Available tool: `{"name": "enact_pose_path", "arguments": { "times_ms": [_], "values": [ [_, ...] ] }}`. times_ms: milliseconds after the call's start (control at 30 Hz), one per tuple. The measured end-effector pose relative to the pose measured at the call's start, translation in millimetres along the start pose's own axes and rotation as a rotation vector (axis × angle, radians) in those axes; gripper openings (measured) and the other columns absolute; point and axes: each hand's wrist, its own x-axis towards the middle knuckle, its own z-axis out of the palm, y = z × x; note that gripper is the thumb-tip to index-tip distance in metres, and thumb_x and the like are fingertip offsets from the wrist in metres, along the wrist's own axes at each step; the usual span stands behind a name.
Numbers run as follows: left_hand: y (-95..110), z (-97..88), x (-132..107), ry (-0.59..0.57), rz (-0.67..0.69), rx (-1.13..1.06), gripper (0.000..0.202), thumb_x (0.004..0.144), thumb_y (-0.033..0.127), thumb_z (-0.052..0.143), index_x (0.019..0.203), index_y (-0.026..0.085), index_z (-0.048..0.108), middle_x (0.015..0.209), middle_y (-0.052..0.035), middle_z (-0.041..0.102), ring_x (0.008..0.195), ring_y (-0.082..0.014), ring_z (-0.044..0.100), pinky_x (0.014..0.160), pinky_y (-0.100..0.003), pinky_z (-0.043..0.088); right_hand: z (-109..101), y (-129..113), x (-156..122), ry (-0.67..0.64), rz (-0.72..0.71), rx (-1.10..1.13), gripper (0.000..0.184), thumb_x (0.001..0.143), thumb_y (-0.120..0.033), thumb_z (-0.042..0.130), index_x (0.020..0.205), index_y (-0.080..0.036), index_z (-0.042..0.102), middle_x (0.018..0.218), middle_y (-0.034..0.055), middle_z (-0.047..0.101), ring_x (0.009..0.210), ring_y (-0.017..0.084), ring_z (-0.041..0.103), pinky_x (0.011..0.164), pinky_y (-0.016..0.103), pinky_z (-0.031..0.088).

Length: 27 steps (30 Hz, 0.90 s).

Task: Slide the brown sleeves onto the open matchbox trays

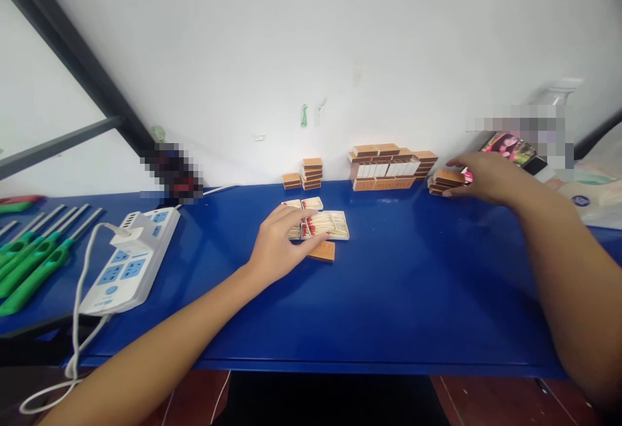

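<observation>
Landmark: large matchbox stack [386,168] on desk [413,290], apparently assembled. Left of stack: two short matchbox piles [311,173]. Outstanding: open match trays [336,224], front-left of stack, uncovered; closed matchbox [322,252] just nearer. Left hand [282,241]: grip spread astride trays, clasp undetermined. Right hand [486,177], right of stack: grip wide around small matchbox pile [441,181], hold unconfirmed.

Two hands [276,241], one power strip [146,277] (matchboxes [389,184]: over twenty).
</observation>
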Motion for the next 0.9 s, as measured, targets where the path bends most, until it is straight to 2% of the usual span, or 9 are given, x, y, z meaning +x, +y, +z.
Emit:
{"name": "enact_pose_path", "arguments": {
  "times_ms": [100,233,367,467,600,733,900],
  "values": [
    [-0.2,0.4,0.3,0.005,0.003,-0.003,0.033,0.088,0.038,0.084,0.116,0.023,0.074,0.107,-0.0067,0.080,0.097,-0.0234,0.073,0.093,-0.046,0.060,4.8,-1.7,3.6,-0.130,-0.035,-0.085,0.049,0.076,-0.027,0.089,0.119,-0.014,0.070,0.108,0.0202,0.075,0.091,0.030,0.063,0.079,0.038,0.042],
    [-0.5,0.7,0.4,0.007,0.007,0.000,0.033,0.088,0.037,0.084,0.116,0.022,0.074,0.106,-0.0067,0.080,0.099,-0.0237,0.072,0.092,-0.045,0.060,9.4,-0.3,6.0,-0.134,0.003,-0.097,0.037,0.083,-0.026,0.083,0.114,-0.012,0.069,0.104,0.0220,0.074,0.084,0.028,0.061,0.072,0.037,0.040],
    [-0.4,1.0,0.0,0.010,0.013,-0.011,0.033,0.088,0.037,0.084,0.116,0.021,0.074,0.106,-0.0068,0.080,0.099,-0.0235,0.071,0.092,-0.045,0.060,12.9,1.6,6.4,-0.111,-0.005,-0.096,0.032,0.087,-0.023,0.078,0.116,-0.011,0.069,0.109,0.0223,0.073,0.089,0.027,0.062,0.076,0.036,0.041],
    [-0.1,0.7,0.1,0.006,0.014,-0.010,0.033,0.088,0.037,0.084,0.116,0.022,0.074,0.106,-0.0068,0.080,0.098,-0.0234,0.072,0.092,-0.045,0.060,14.3,1.9,4.9,-0.068,-0.019,-0.101,0.045,0.090,-0.024,0.076,0.131,-0.009,0.064,0.121,0.0246,0.069,0.100,0.029,0.062,0.081,0.036,0.041],
    [-0.5,0.2,0.5,0.009,0.013,-0.008,0.033,0.089,0.037,0.083,0.117,0.022,0.074,0.106,-0.0069,0.080,0.099,-0.0235,0.072,0.091,-0.044,0.060,13.2,2.7,0.6,0.007,0.008,-0.127,0.063,0.095,-0.027,0.070,0.151,-0.009,0.050,0.140,0.0290,0.058,0.114,0.034,0.060,0.081,0.040,0.040],
    [-2.1,1.6,0.3,0.020,0.025,-0.009,0.034,0.087,0.036,0.084,0.116,0.021,0.075,0.106,-0.0072,0.080,0.097,-0.0231,0.071,0.091,-0.043,0.060,17.3,3.7,-0.7,0.045,0.026,-0.146,0.060,0.096,-0.028,0.068,0.151,-0.011,0.051,0.140,0.0272,0.059,0.117,0.035,0.061,0.082,0.040,0.042],
    [-3.0,3.4,-0.5,0.038,0.044,0.002,0.034,0.087,0.037,0.084,0.114,0.020,0.075,0.104,-0.0069,0.080,0.094,-0.0223,0.071,0.089,-0.042,0.061,32.1,4.3,4.6,0.062,0.039,-0.159,0.055,0.099,-0.032,0.064,0.147,-0.010,0.050,0.134,0.0238,0.064,0.117,0.035,0.064,0.085,0.039,0.048]
  ]
}}
